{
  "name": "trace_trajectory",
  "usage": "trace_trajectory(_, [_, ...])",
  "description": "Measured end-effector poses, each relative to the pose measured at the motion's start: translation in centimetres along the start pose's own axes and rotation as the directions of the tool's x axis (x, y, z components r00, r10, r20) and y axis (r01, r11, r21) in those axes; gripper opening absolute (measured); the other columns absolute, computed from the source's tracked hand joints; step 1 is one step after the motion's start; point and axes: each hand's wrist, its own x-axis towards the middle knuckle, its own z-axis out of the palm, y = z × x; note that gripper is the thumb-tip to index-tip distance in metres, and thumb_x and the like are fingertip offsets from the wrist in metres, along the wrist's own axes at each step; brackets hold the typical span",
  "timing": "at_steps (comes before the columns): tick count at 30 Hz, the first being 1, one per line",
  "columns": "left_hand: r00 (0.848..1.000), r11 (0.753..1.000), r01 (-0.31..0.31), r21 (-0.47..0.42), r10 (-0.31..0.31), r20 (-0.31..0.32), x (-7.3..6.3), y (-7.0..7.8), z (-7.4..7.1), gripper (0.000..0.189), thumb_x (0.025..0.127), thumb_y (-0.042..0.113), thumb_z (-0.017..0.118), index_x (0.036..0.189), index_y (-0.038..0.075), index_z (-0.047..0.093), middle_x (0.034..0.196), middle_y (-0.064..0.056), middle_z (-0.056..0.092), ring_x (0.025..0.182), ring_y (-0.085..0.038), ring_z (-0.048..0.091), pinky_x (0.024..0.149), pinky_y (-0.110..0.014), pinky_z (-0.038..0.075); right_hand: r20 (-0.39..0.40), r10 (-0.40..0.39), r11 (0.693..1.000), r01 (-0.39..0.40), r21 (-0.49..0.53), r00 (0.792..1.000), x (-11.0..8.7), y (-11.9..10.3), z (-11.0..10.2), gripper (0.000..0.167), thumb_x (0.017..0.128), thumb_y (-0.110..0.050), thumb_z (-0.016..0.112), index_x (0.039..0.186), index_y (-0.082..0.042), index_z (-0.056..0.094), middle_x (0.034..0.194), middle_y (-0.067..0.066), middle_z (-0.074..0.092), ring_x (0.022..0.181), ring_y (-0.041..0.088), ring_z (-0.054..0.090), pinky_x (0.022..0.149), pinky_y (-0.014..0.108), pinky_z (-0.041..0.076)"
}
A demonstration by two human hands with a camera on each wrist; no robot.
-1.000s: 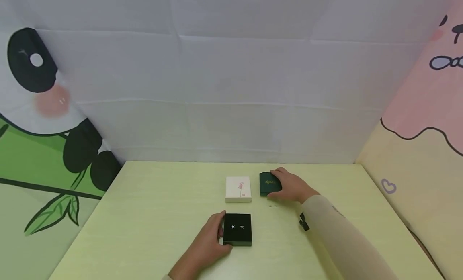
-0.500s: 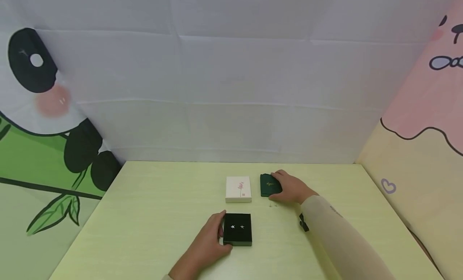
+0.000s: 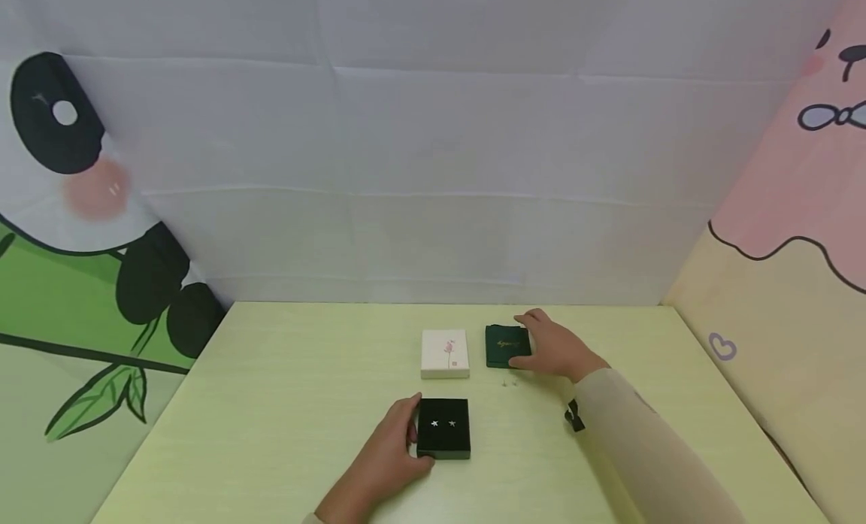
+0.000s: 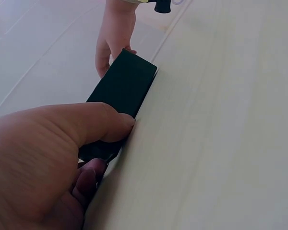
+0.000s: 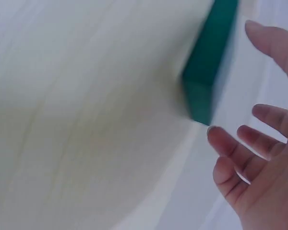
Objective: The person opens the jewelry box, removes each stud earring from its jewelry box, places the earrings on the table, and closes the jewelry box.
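Note:
My left hand (image 3: pixel 389 449) grips a small dark green jewelry box (image 3: pixel 443 429) at its left side, thumb at the near corner and fingers at the far one. Two star-shaped stud earrings (image 3: pixel 443 424) show on its black top. In the left wrist view the thumb lies along the side of the box (image 4: pixel 125 79). Farther back, my right hand (image 3: pixel 556 347) is spread beside a green box-like piece (image 3: pixel 504 345) with gold lettering. The right wrist view shows its fingers apart from the green piece (image 5: pixel 206 62), with a gap between.
Left of the green piece lies a white box (image 3: pixel 444 354) with a pink flower print. Tiny bits (image 3: pixel 509 383) lie on the pale table (image 3: pixel 325 389) in front of the green piece. A white cloth wall (image 3: pixel 433 246) rises behind the table's back edge.
My right hand has let go of the green piece and drawn slightly back to the right, after shifting it a little. The left hand and the jewelry box stay in place.

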Motion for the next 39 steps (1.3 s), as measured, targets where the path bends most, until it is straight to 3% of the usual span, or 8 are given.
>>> trace_trajectory(4, [1.0, 1.0, 0.004, 0.003, -0.004, -0.004, -0.1, 0.0, -0.2, 0.096, 0.074, 0.016, 0.086, 0.155, -0.002, 0.037, 0.1, 0.006, 0.049, 0.087, -0.01, 0.05, 0.08, -0.028, 0.045, -0.058, -0.015, 0.995, 0.021, 0.095, 0.998, -0.7, -0.7, -0.4, 0.086, 0.089, -0.047, 0.078, 0.154, -0.004, 0.043, 0.152, 0.017, 0.04, 0.104, 0.03, 0.064, 0.092, 0.052, 0.052])
trace_trajectory(7, [1.0, 1.0, 0.0, 0.001, 0.0, -0.004, -0.1, 0.0, -0.3, 0.096, 0.074, 0.016, 0.086, 0.155, -0.002, 0.037, 0.1, 0.006, 0.049, 0.086, -0.009, 0.05, 0.079, -0.028, 0.045, -0.089, 0.008, 0.983, 0.009, 0.185, 0.996, -1.3, -1.2, -0.3, 0.082, 0.091, -0.047, 0.077, 0.154, -0.006, 0.044, 0.15, 0.013, 0.042, 0.091, 0.02, 0.059, 0.082, 0.045, 0.052])
trace_trajectory(11, [1.0, 1.0, -0.012, -0.004, 0.012, -0.006, -0.2, 0.0, -0.2, 0.095, 0.074, 0.014, 0.086, 0.154, -0.003, 0.038, 0.098, 0.006, 0.05, 0.084, -0.008, 0.049, 0.078, -0.028, 0.045, -0.141, 0.026, 0.961, 0.014, 0.275, 0.99, -2.3, -1.8, -0.1, 0.076, 0.092, -0.049, 0.075, 0.152, -0.01, 0.047, 0.15, 0.01, 0.042, 0.091, 0.018, 0.054, 0.075, 0.038, 0.048])
trace_trajectory(16, [1.0, 1.0, -0.015, -0.002, 0.015, -0.004, -0.2, 0.2, -0.1, 0.095, 0.074, 0.014, 0.086, 0.154, -0.003, 0.038, 0.098, 0.006, 0.05, 0.084, -0.008, 0.049, 0.079, -0.028, 0.045, -0.24, -0.002, 0.936, 0.086, 0.34, 0.971, -3.8, -2.7, 0.6, 0.059, 0.094, -0.044, 0.075, 0.141, -0.011, 0.059, 0.148, 0.009, 0.046, 0.09, 0.018, 0.055, 0.072, 0.037, 0.049])
trace_trajectory(23, [1.0, 1.0, -0.003, -0.002, 0.003, 0.01, -0.1, 0.2, -0.2, 0.098, 0.074, 0.016, 0.086, 0.156, -0.002, 0.035, 0.1, 0.006, 0.05, 0.087, -0.009, 0.05, 0.078, -0.027, 0.046, -0.347, 0.021, 0.886, 0.143, 0.442, 0.938, -5.9, -4.5, 3.1, 0.036, 0.095, -0.028, 0.077, 0.126, -0.01, 0.07, 0.13, 0.001, 0.059, 0.086, 0.015, 0.055, 0.073, 0.031, 0.048])
trace_trajectory(31, [1.0, 1.0, -0.005, 0.002, 0.005, 0.009, 0.1, 0.2, 0.0, 0.099, 0.074, 0.017, 0.087, 0.156, -0.002, 0.035, 0.1, 0.006, 0.05, 0.086, -0.009, 0.05, 0.078, -0.028, 0.046, -0.325, 0.058, 0.822, 0.139, 0.552, 0.944, -6.7, -7.2, 5.9, 0.026, 0.094, -0.024, 0.078, 0.117, -0.012, 0.072, 0.115, -0.002, 0.063, 0.086, 0.014, 0.057, 0.075, 0.029, 0.048])
trace_trajectory(39, [1.0, 1.0, -0.013, 0.0, 0.013, 0.0, 0.2, 0.0, 0.1, 0.097, 0.073, 0.017, 0.087, 0.154, -0.003, 0.038, 0.103, 0.005, 0.05, 0.088, -0.01, 0.051, 0.079, -0.028, 0.046, -0.285, 0.002, 0.766, 0.182, 0.616, 0.958, -6.6, -9.1, 8.4, 0.015, 0.092, -0.019, 0.079, 0.106, -0.016, 0.076, 0.115, -0.007, 0.064, 0.086, 0.014, 0.059, 0.074, 0.026, 0.049])
